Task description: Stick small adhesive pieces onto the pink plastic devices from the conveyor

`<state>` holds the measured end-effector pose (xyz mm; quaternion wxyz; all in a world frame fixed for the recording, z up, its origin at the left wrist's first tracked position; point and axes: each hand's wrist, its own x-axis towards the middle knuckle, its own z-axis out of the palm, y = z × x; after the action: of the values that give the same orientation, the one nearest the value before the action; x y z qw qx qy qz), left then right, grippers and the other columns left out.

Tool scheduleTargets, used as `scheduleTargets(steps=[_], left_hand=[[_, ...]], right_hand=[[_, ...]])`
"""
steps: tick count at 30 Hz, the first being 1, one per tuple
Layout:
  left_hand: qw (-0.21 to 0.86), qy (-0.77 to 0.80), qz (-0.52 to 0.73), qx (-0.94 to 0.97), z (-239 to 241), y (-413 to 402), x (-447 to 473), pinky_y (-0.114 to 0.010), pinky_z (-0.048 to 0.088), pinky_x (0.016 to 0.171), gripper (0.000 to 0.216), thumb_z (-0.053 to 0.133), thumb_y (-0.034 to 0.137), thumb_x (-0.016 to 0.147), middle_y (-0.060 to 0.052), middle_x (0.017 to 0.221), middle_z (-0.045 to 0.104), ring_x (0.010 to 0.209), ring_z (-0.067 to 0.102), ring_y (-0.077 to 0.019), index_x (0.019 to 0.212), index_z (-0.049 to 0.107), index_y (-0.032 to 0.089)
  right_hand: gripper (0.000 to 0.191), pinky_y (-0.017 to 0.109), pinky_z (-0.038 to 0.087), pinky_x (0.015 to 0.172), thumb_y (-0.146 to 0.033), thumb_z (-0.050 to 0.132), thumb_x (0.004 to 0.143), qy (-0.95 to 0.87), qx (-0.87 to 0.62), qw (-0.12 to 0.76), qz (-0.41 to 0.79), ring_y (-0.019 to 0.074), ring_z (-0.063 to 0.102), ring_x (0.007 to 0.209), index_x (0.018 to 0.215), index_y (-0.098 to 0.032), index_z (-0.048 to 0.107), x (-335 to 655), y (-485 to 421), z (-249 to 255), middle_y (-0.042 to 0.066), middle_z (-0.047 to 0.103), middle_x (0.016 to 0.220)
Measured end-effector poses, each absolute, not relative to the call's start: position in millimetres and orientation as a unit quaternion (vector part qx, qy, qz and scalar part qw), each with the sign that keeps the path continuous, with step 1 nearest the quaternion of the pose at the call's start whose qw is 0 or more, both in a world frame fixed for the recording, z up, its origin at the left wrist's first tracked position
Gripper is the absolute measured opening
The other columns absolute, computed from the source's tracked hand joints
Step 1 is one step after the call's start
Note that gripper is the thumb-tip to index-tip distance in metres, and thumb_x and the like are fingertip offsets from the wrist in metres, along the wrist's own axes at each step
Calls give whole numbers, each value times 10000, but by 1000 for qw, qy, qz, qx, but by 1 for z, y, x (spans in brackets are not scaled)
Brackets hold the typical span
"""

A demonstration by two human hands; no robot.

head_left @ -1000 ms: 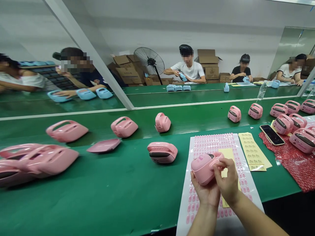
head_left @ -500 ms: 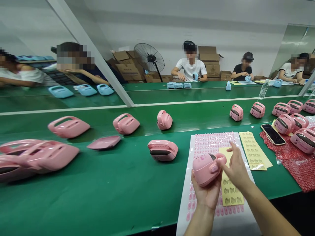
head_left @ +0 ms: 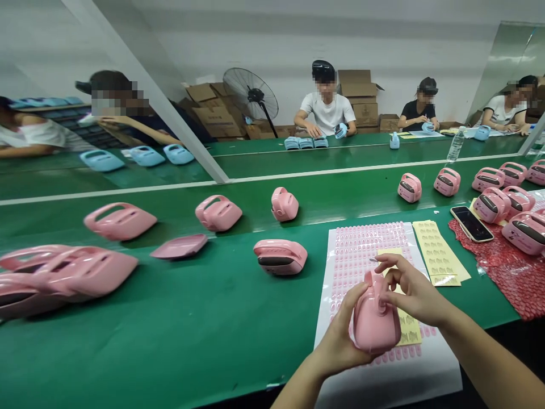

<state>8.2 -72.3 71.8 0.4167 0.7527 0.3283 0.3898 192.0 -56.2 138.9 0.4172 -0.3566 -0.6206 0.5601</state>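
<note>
In the head view, my left hand [head_left: 340, 347] is gripping the smooth, rounded pink case [head_left: 377, 330] above the white sheet [head_left: 395, 387], seemingly steadying it for my right hand [head_left: 411, 292], whose bent fingers are standing apart, thumb touching the handle [head_left: 375, 284]. Right of the white sheet, bumpy red wrap [head_left: 506, 278] is lying flat.

From up on the person's head, the one camera looks forward and down: left hand [head_left: 336, 347] and right hand [head_left: 415, 289] close by, surface [head_left: 191, 329] stretching beneath, wall [head_left: 264, 40] well beyond.
</note>
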Motion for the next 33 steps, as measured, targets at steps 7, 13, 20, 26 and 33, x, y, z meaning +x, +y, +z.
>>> scheduleTargets(steps=[7,13,20,26,33], left_hand=[[401,313,392,767,70,-73,11,-455,376,921,944,745,190,542,-112,1302,340,1162,405,-317,1297,192,320],[373,327,413,764,75,-76,14,-471,372,930,919,738,202,553,-117,1274,360,1165,401,-323,1293,204,307],[309,323,428,786,72,-76,12,-483,343,969,931,718,150,556,-114,1287,350,1203,363,-323,1310,191,295],[293,256,424,818,74,-73,11,-492,317,988,931,691,121,568,-103,1323,314,1239,310,-329,1320,179,317],[403,271,398,779,74,-76,10,-481,345,958,981,742,253,519,-117,1292,333,1188,377,-331,1311,167,304]], right_hand=[[558,310,449,714,-42,512,695,-662,-370,381,529,85,521,683,1177,-286,372,195,-60,139,7,450,963],[531,285,486,660,-61,461,763,-705,-363,420,442,90,529,670,1207,-306,305,193,-65,132,12,438,941],[570,361,464,841,-100,411,830,-804,-317,465,193,183,485,975,1317,-307,198,188,-74,118,80,411,1109],[720,446,398,917,-364,525,792,-786,-359,464,196,266,366,1142,1359,-274,90,183,-66,117,114,283,1276],[509,415,404,863,-472,417,839,-748,-325,466,342,221,473,1035,1288,-292,257,201,-49,124,81,491,1156]])
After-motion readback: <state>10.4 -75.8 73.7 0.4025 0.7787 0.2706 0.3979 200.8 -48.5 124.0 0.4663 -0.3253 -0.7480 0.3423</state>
